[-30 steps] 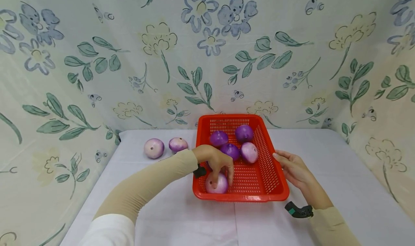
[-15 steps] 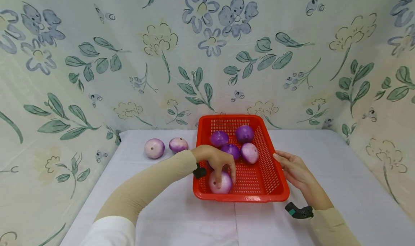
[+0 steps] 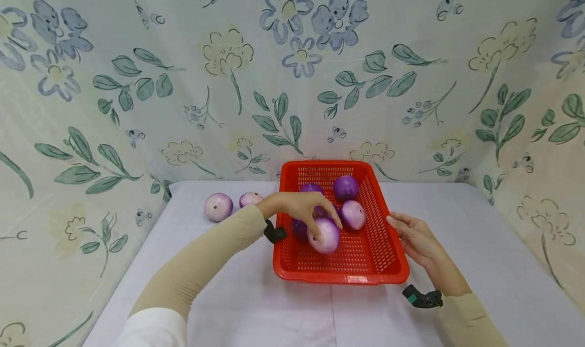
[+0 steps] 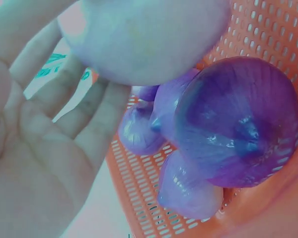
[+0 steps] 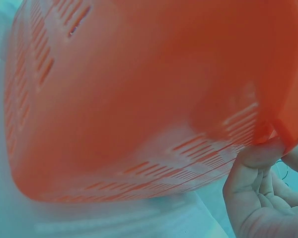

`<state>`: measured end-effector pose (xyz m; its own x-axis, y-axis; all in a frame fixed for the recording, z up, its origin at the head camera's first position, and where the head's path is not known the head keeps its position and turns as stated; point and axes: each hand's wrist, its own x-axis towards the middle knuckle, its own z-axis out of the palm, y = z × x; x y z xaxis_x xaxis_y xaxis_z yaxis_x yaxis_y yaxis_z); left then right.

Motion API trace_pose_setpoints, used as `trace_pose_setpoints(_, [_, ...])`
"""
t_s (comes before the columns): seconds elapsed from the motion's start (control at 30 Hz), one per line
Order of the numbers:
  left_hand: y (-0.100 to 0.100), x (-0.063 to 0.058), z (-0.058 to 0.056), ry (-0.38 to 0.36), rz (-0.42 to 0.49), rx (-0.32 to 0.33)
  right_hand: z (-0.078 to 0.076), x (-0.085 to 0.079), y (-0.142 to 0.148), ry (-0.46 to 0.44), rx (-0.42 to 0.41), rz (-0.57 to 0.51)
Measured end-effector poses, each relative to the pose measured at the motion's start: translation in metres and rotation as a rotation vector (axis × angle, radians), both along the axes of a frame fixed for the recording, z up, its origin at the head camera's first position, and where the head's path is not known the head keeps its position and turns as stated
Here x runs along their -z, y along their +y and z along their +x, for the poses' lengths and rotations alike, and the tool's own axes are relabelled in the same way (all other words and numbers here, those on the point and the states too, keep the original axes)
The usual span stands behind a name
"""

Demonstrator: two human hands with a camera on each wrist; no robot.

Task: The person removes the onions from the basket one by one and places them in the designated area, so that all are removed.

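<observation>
My left hand [image 3: 303,204] reaches in over the left side of a red plastic basket [image 3: 343,279] and grips a pale purple-white onion [image 3: 326,239] between thumb and fingers. In the left wrist view that onion [image 4: 149,44] is raised above a dark purple onion [image 4: 243,124] and others in the basket. Several more onions lie inside, among them a dark one [image 3: 346,188] at the back and a paler one [image 3: 353,215] to the right; my left hand partly covers the rest. At the basket's right rim, my right hand [image 5: 268,193] pinches the edge, thumb against the rim.
Two pale onions, one whole in view [image 3: 218,207] and one [image 3: 249,199] partly behind the left sleeve, sit on the white tablecloth [image 3: 247,296] left of the basket. A floral curtain [image 3: 292,83] hangs behind the table.
My left hand has lifted the pale onion from the basket's front left corner and carried it up and toward the middle. The right hand stays at the rim.
</observation>
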<state>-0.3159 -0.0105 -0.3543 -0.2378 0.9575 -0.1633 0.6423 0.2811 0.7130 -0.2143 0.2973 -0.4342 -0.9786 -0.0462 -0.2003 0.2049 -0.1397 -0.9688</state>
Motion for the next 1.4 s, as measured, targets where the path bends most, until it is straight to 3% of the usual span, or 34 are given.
trace_pose_setpoints(0.23, [-0.012,-0.006,-0.001,-0.021,0.173,-0.113,0.000,0.000,0.000,-0.002,0.007,0.000])
trace_pose_setpoints(0.5, [-0.026,-0.012,0.000,-0.017,0.285,-0.365,0.000,-0.001,0.000,-0.007,0.003,-0.013])
trace_pose_setpoints(0.7, [-0.042,-0.017,0.003,-0.052,0.306,-0.518,0.000,-0.002,0.000,-0.008,-0.003,-0.022])
trace_pose_setpoints(0.8, [-0.052,-0.021,0.006,-0.074,0.306,-0.568,0.000,-0.002,0.000,-0.010,-0.004,-0.028])
trace_pose_setpoints(1.1, [-0.084,-0.021,0.006,-0.092,0.384,-0.618,0.001,-0.001,0.000,-0.011,-0.001,-0.040])
trace_pose_setpoints(1.3, [-0.106,-0.021,0.015,-0.121,0.347,-0.757,-0.001,0.000,0.000,-0.016,0.002,-0.041])
trace_pose_setpoints(1.4, [-0.117,-0.018,0.017,-0.152,0.361,-0.785,-0.001,0.000,0.000,-0.015,0.000,-0.038])
